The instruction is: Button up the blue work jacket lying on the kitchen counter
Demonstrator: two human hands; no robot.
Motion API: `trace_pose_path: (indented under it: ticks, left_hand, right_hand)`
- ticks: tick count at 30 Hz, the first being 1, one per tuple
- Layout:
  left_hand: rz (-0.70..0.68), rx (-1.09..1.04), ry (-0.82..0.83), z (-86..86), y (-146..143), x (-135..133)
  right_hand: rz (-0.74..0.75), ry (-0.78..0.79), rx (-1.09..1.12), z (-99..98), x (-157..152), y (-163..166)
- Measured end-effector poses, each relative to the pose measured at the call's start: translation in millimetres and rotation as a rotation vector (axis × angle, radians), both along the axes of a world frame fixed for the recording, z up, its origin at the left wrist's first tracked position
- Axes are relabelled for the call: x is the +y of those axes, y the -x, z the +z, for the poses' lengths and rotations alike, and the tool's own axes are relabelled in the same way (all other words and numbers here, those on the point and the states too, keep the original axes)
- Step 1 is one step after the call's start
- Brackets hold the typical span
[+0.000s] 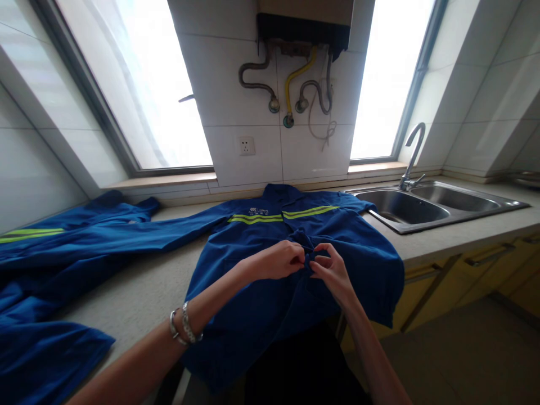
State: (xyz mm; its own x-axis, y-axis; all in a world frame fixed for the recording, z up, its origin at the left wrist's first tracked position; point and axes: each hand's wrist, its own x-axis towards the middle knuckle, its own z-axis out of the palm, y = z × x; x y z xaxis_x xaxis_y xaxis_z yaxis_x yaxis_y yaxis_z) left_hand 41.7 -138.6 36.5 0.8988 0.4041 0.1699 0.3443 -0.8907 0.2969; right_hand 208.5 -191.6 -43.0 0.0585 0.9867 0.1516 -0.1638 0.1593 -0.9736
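Bottom left of frame, bracelets on the left wrist; left hand and right hand meet at frame centre, both pinched shut on the front placket of the blue jacket, which lies flat on the bench, hem hanging off the near edge. To button well, judged: keep both edges aligned, cloth taut. A second blue garment lies at left, a sink at right.
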Motion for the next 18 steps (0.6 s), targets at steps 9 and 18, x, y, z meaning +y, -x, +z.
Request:
trace_pose_path:
  ticks: [9, 18]
  left_hand:
    - [0.024, 0.054, -0.044, -0.7, -2, -2]
    - [0.019, 0.073, -0.055, 3.1, -1, -6]
  right_hand:
    - [-0.064, -0.08, -0.276, 10.4, -4, 1]
    - [-0.049, -0.108, -0.079, 4.7, -4, 10]
